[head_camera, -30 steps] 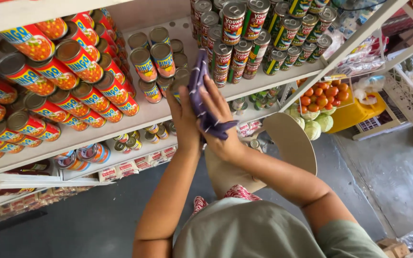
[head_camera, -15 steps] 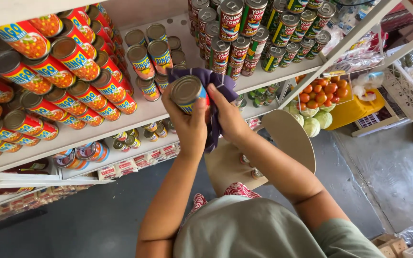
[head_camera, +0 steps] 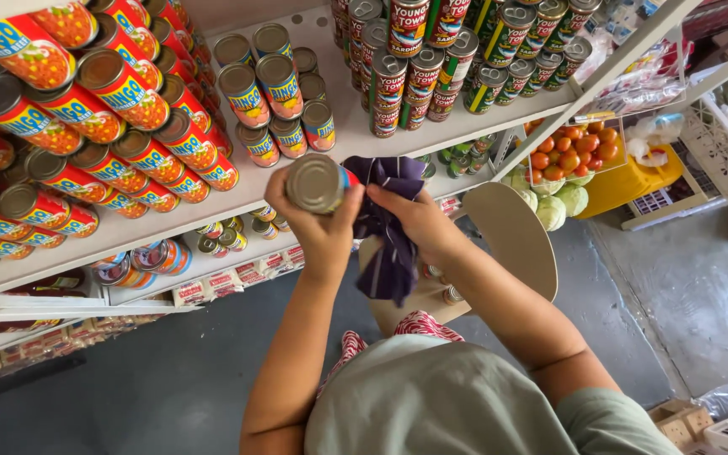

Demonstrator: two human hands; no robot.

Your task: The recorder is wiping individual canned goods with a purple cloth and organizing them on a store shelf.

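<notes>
Left hand (head_camera: 320, 226) grip clamped round can (head_camera: 317, 183), lid toward camera, held just off shelf (head_camera: 238, 198) edge so sides are reachable. Right hand (head_camera: 414, 221) grip closed on dark cloth (head_camera: 388, 240), pressed against can's side. Stacked cans (head_camera: 267, 93) behind on shelf.

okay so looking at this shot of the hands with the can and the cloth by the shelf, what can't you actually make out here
All in the head view:
- Side of the can: covered by the left hand; only the lid shows.
- Right hand: its fingertips are buried in the dark cloth.
- Lower shelf cans: shaded by the shelf board above, so their kinds are unclear.
- Stool: partly hidden by the right forearm.
- Red cans at left: cut off by the frame edge.
</notes>
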